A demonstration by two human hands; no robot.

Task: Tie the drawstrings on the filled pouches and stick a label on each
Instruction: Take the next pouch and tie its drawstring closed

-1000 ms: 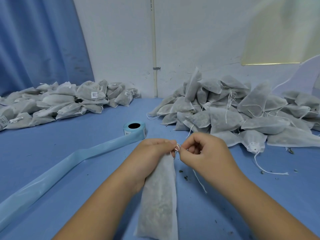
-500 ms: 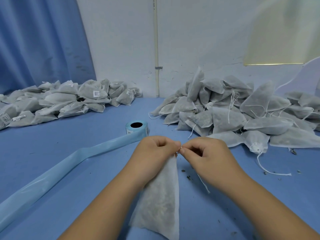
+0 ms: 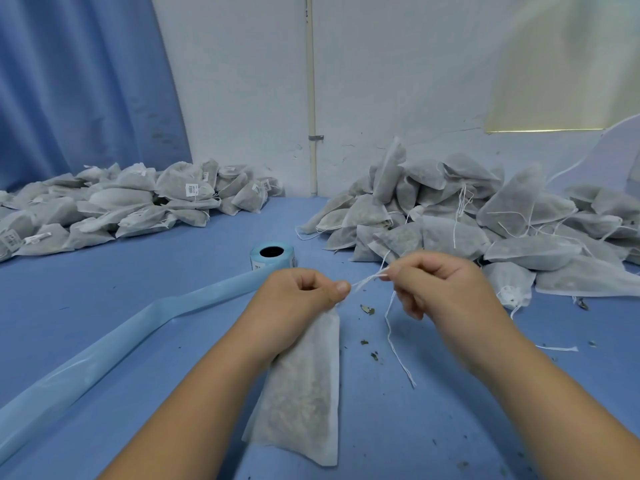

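Observation:
A filled white fabric pouch point(image 3: 304, 393) hangs from my left hand point(image 3: 301, 296), which grips its gathered neck. My right hand point(image 3: 436, 285) pinches the white drawstring point(image 3: 367, 280) a short way to the right of the neck, and the string runs taut between both hands. Loose string ends point(image 3: 394, 341) dangle below my right hand. A blue label roll point(image 3: 273, 257) stands behind my left hand, and its backing strip point(image 3: 114, 344) trails toward the front left.
A pile of pouches with loose strings point(image 3: 485, 220) fills the back right of the blue table point(image 3: 173, 271). A pile of labelled pouches point(image 3: 121, 206) lies at the back left. Dried crumbs point(image 3: 367, 310) are scattered near the hands. A blue curtain point(image 3: 79, 84) hangs at left.
My right hand has pulled away to the right, drawing the string out taut from the pouch neck. Before, both hands were pinched together at the neck.

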